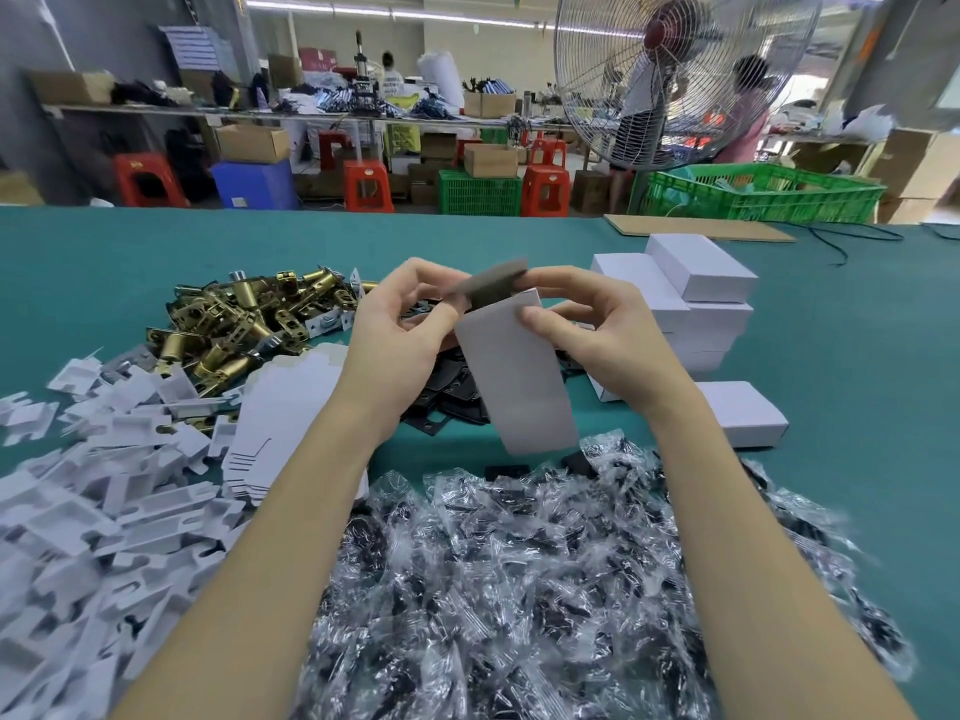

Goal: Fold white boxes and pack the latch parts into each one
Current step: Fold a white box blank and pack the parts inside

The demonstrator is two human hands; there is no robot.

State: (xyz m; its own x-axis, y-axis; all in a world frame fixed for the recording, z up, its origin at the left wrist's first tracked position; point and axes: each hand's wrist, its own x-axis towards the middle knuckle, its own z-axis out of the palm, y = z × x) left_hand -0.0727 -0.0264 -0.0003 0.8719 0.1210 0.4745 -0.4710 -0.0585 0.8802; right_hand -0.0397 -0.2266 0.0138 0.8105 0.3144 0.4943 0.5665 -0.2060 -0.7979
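Note:
Above the green table I hold a white box (pixel 519 376) tilted upright, its grey top flap (pixel 493 288) standing open. My right hand (pixel 587 335) grips the box's right side, thumb on its front face. My left hand (pixel 402 324) pinches the flap and the box's left edge. Brass latch parts (pixel 249 319) lie in a heap at the left. Flat black plates (pixel 452 397) lie under the box. Folded white boxes (pixel 691 293) are stacked at the right.
Clear bags of black parts (pixel 519 574) fill the near table. White card inserts (pixel 93 475) are piled at the left beside flat box blanks (pixel 280 413). One closed box (pixel 743 413) lies at the right. A standing fan (pixel 670 70) and a green crate (pixel 763 194) are beyond.

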